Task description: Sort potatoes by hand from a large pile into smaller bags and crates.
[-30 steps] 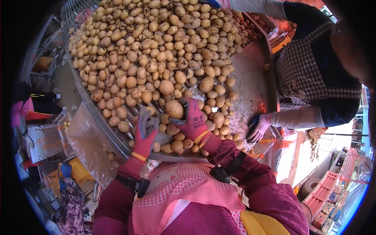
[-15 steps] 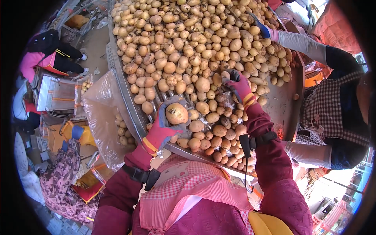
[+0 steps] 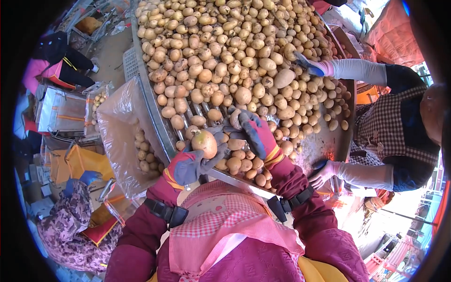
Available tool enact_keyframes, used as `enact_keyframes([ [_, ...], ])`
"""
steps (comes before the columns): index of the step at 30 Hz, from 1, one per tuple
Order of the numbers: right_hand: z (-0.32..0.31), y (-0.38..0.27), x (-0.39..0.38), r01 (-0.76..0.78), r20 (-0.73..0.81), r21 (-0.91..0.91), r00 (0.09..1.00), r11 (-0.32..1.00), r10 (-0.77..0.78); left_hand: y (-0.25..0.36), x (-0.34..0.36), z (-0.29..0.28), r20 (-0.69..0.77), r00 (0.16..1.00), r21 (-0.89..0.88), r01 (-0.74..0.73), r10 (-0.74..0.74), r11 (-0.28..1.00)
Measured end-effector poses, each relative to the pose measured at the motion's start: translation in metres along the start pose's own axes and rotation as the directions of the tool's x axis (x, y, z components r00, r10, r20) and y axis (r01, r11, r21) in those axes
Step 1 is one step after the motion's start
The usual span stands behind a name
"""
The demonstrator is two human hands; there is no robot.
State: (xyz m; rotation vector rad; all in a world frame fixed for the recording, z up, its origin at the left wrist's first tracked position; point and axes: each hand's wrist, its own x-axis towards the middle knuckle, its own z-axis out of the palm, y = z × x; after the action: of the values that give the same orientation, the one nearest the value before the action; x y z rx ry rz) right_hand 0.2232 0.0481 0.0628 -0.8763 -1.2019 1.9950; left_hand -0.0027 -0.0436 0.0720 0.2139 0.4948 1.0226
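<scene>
Gloves (image 3: 189, 169), pair: red-pink, grey palms and fingers, yellow wrist bands (image 3: 274, 156).
Jacket (image 3: 244, 263): maroon to magenta, long-sleeved, embossed pattern.
Straps (image 3: 300, 199), two: black, one per forearm, each with black block (image 3: 277, 209).
Apron (image 3: 199, 242): pink, part gingham, cartoon face (image 3: 211, 207).
Yellow cloth (image 3: 322, 269), right hip.

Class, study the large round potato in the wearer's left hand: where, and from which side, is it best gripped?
Cup the large round potato around its broad middle, probably from the near side, where the left hand holds it; its rounded body offers no narrow neck to pinch.
</scene>
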Motion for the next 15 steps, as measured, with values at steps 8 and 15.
enact_keyframes([
  [8, 0.059, 0.039, -0.02, 0.322, 0.298, -0.745, 0.944, 0.584, -0.141, -0.008, -0.076, -0.056, -0.074, 0.997, -0.202, -0.023, 0.008, 0.979],
  [15, 0.056, 0.043, -0.037, -0.037, 0.113, -0.654, 0.983, 0.756, 0.145, 0.151, -0.127, -0.138, -0.073, 0.839, -0.456, -0.509, 0.539, 0.73],
])
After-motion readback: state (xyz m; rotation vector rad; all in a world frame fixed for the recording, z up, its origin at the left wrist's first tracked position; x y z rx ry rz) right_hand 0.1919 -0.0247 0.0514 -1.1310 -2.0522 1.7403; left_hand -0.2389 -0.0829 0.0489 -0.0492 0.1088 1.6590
